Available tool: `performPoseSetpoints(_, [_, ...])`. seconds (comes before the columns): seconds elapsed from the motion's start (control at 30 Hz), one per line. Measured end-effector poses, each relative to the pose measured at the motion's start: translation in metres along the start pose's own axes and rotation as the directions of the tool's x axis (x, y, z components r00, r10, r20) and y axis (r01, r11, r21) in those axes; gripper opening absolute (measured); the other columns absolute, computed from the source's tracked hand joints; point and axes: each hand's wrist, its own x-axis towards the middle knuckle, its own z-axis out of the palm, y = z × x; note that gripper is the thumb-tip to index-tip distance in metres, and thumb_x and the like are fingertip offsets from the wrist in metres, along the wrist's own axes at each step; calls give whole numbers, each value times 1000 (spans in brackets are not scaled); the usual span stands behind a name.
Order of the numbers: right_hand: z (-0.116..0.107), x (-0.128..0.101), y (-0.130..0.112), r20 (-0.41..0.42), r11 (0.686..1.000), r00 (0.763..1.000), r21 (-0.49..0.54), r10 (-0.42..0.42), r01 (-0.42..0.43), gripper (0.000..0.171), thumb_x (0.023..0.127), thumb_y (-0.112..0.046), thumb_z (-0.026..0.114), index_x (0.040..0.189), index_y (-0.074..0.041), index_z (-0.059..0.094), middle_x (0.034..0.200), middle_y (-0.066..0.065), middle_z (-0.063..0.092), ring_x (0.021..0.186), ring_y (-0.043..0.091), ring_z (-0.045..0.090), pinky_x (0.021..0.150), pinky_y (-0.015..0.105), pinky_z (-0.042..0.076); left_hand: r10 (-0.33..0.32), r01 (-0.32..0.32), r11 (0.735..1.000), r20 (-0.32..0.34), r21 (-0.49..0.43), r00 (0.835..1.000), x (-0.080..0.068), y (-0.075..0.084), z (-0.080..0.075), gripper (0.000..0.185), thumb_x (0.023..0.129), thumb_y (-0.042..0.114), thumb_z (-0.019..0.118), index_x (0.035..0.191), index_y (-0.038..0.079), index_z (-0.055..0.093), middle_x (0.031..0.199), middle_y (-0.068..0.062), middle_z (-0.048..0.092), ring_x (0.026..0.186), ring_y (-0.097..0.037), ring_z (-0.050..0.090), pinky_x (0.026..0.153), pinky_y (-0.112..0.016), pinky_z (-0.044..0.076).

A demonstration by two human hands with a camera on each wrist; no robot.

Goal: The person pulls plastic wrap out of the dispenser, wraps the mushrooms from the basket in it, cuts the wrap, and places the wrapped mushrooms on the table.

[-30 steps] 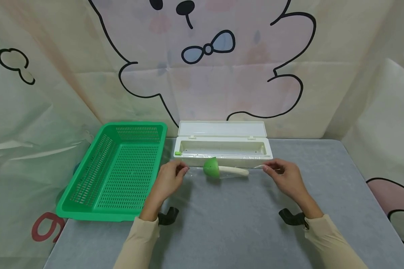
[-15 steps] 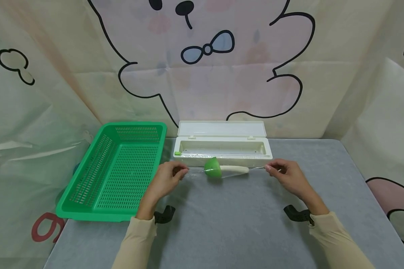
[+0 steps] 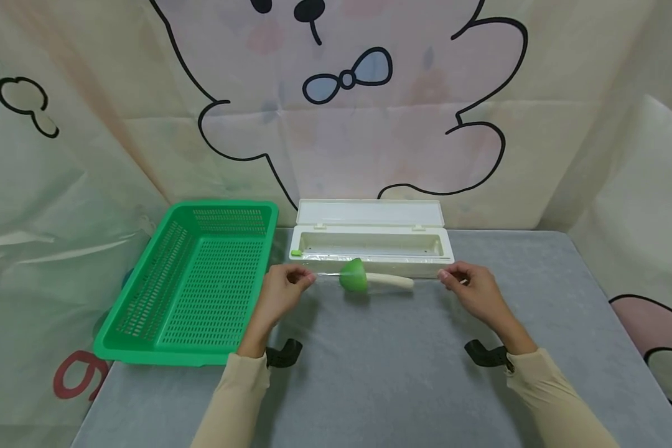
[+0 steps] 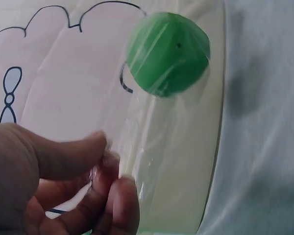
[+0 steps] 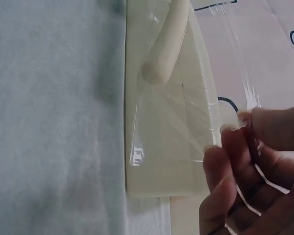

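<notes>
A mushroom-shaped piece with a green cap (image 3: 353, 275) and a pale stem (image 3: 390, 281) lies sideways in clear cling film (image 5: 138, 152), just in front of the white box. Pinched between the left hand's (image 3: 280, 295) thumb and fingertips is the film's left end, beyond the cap. The right hand (image 3: 476, 295) pinches the other end, past the stem tip. In the left wrist view, creased film runs across the green cap (image 4: 169, 54). Stretched film also shows around the stem (image 5: 166, 46) in the right wrist view. Fingertips partly hide both pinched ends.
Behind the mushroom stands the long white box (image 3: 313, 269) with its lid (image 3: 369, 213) raised and a small green slider (image 3: 296, 253) at its left. A green perforated basket (image 3: 140, 354) sits to the left. A printed curtain hangs behind the grey tabletop (image 3: 392, 386).
Both hands stay pinched on the film and shift slightly. In the head view, the film at the left draws into a narrower strip, and the mushroom stays almost in place.
</notes>
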Motion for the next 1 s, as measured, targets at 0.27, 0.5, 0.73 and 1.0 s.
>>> performPoseSetpoints(0.27, [-2,7,-3,-54,994,996,-74,73,-76,22,101,-14,65,93,5,72,81,10,70,74,15,60,62,25,46,-98,87,992,-118,-90,988,9,4,7,14,93,10,74,91,-3,74,80,-11,67,73,-21,59,62,-30,46])
performPoseSetpoints(0.5, [12,6,1,-44,994,994,-36,100,-102,22,100,-13,67,98,9,71,83,13,70,75,13,60,63,22,47,-141,125,987,-187,-99,972,11,-4,21,16,91,15,77,91,-1,76,82,-11,70,76,-23,62,67,-34,48])
performPoseSetpoints(0.73, [28,6,4,-87,987,984,-32,155,-158,23,100,-15,66,99,8,71,90,17,70,85,26,62,74,30,47,-180,150,973,-170,-174,969,13,-16,36,17,92,15,77,96,-1,77,114,-19,70,107,-37,67,91,-52,52])
performPoseSetpoints(1.0, [36,7,1,-128,973,965,4,229,-231,27,100,-20,68,101,7,71,92,18,73,82,22,66,68,26,49,-181,139,963,-171,-232,969,16,-21,45,15,93,11,75,96,-3,76,92,-14,71,87,-30,68,72,-34,53])
